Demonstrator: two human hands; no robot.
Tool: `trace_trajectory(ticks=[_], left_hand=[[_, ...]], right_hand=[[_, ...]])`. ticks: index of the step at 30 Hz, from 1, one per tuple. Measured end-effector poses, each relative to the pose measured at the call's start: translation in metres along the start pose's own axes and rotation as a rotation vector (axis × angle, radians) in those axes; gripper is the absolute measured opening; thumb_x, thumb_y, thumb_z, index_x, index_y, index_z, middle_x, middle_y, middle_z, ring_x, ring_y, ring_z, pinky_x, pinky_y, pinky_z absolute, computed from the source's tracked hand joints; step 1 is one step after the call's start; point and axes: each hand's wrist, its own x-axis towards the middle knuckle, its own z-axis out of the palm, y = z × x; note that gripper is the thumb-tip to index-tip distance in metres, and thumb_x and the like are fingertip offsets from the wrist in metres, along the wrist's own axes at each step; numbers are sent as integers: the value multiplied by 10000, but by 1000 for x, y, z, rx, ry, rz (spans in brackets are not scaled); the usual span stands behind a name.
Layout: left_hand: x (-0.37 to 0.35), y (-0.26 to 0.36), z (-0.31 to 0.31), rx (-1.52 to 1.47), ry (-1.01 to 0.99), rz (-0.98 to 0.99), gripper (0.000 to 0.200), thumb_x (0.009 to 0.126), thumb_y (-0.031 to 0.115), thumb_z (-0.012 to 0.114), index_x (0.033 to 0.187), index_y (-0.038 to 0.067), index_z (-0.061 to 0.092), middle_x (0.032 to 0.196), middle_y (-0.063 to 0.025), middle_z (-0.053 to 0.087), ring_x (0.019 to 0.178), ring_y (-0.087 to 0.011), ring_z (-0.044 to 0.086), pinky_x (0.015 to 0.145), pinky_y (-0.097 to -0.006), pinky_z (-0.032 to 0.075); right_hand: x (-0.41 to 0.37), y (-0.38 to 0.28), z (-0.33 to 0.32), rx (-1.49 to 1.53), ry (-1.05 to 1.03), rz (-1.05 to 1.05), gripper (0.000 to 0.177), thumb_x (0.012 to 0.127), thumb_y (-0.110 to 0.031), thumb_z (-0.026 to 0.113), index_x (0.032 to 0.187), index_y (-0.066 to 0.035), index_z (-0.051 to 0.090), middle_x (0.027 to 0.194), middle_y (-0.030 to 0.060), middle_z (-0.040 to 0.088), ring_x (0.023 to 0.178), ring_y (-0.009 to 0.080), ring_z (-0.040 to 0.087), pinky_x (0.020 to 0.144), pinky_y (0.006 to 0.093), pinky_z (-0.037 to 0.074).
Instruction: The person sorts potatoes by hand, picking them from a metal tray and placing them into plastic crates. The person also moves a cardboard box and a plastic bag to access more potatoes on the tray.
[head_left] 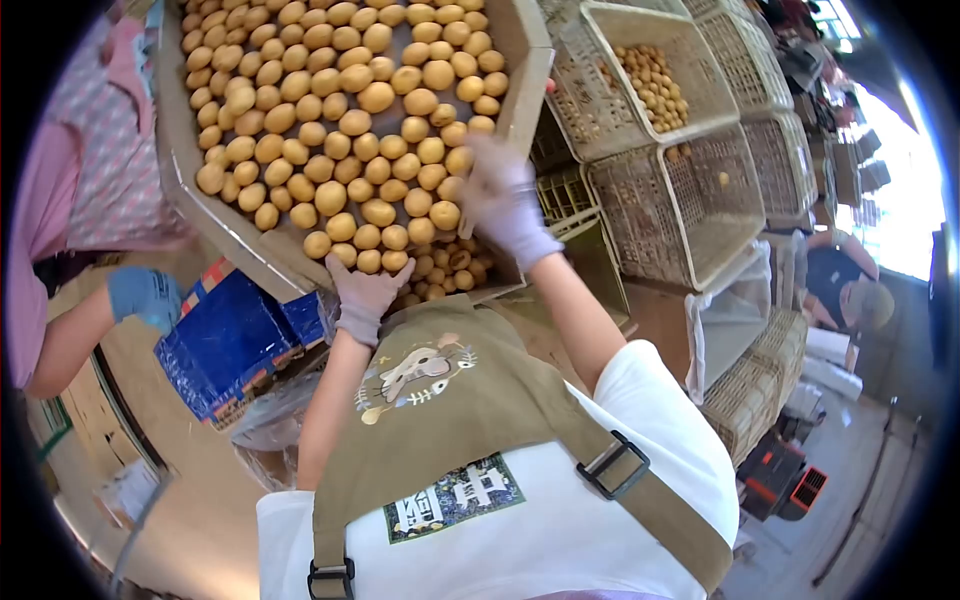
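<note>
A metal sorting tray with raised edges point(226, 250) holds many small orange-yellow fruits point(345, 150) that look like apricots. My left hand point(366, 298), in a pale glove, is at the tray's near edge, fingers spread against the closest fruits. My right hand point(497, 195), also gloved, is over the tray's right side beside the fruits. Motion smears its fingers, so what they hold, if anything, does not show. Below the near edge, between my forearms, more fruits point(440, 268) lie in a lower container, partly hidden by my apron.
Plastic crates point(690, 205) stand to the right, one with fruits inside. A blue box point(225, 340) sits below the tray at left. Beyond it is a co-worker's blue-gloved hand point(145, 298). Another person point(845, 285) is farther right, near a woven basket point(755, 385).
</note>
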Motion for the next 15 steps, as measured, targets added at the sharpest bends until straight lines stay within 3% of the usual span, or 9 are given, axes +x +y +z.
trace_trajectory(ticks=[3,6,7,8,9,11,13,14,15], left_hand=[[-3,2,2,57,128,-52,879,892,782,374,1555,206,327,1632,-13,300,1493,-318,277,1157,-672,212],[-9,-2,-7,214,190,-42,772,877,694,556,1487,235,440,1552,-36,417,1407,-292,400,1119,-548,329],[-6,-5,-14,292,173,5,768,869,685,592,1480,242,448,1532,-29,438,1383,-270,423,1109,-510,351],[-3,-8,-17,253,79,72,763,863,680,612,1468,241,459,1512,-22,453,1352,-251,440,1093,-482,365],[2,-10,-20,221,-18,137,758,857,674,632,1456,239,470,1492,-15,467,1321,-233,458,1077,-453,379],[10,-9,-35,120,268,130,766,862,699,609,1443,218,477,1476,-15,475,1323,-229,451,1094,-462,357],[7,-13,-22,41,410,45,746,873,676,614,1427,195,484,1461,-1,482,1326,-228,450,1136,-461,289],[10,-15,-26,42,380,60,717,887,655,610,1425,198,483,1461,6,479,1326,-230,453,1140,-468,274],[13,-18,-32,43,348,72,689,902,635,605,1423,200,483,1460,13,477,1327,-231,455,1143,-474,259]], right_hand=[[-37,-8,35,-169,-565,-109,474,817,-341,655,1258,-175,604,1185,100,630,1159,297,595,1063,556,367],[-23,-11,41,-267,-945,77,424,838,-363,681,1205,-151,655,1244,102,603,1167,338,586,1053,529,396],[-29,-4,51,-169,-729,158,422,858,-379,668,1219,-161,669,1268,122,597,1209,337,564,1076,540,381],[-31,-3,56,-337,-438,-98,424,868,-390,663,1237,-184,679,1287,143,589,1237,340,547,1078,527,393],[-29,2,53,-386,-622,-143,409,865,-372,664,1231,-192,695,1303,158,582,1233,344,549,1052,498,427],[1,3,57,-333,-1020,118,395,873,-366,649,1210,-165,699,1314,167,584,1190,364,573,987,494,467],[12,6,72,-139,-585,284,371,867,-396,640,1156,-179,725,1327,141,581,1188,352,562,957,520,447],[3,-2,84,-358,-375,42,443,884,-429,633,1248,-182,684,1396,168,530,1221,380,535,960,564,436],[-6,-4,91,-145,-669,158,534,861,-474,657,1348,-256,625,1527,198,414,1354,417,435,1062,621,349]])
